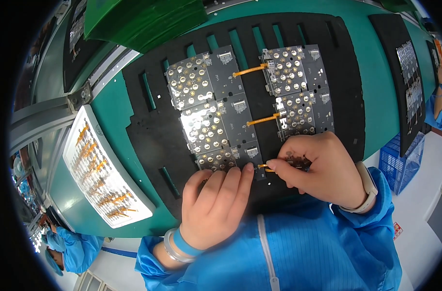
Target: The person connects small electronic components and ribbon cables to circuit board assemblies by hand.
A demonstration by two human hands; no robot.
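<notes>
- Green work surface (pixel 114 104) is running beneath and beyond both hands; a black foam mat (pixel 347 102) is lying on it, with green showing through its cut slots.
- Left hand (pixel 216 201) is resting palm down, fingers extended and gripping nothing, the fingertips lying on the near edge of the nearest left circuit board (pixel 243 156); this is apparently steadying the board.
- Right hand (pixel 323 165) is pinching a short orange strip (pixel 263 166) between thumb and forefinger, just beside the left forefinger. Such a fine grip is probably suiting so narrow a part. The other fingers are curling over a board they are largely hiding.
- Two further strips, the far strip (pixel 250 70) and the middle strip (pixel 263 119), are spanning the gap between the left column (pixel 226 82) and right column (pixel 308 87) of boards, beyond the hands; the spacing is presumably matching their length.
- White tray (pixel 146 212) is standing left of the left hand, holding many orange strips, likely for easy reach.
- Blue crate (pixel 400 162) is sitting right of the right hand.
- Markings: board printing is proving too small to read; a red-and-white sign (pixel 398 230) right of the right wrist is also illegible. No brand is being recorded.
</notes>
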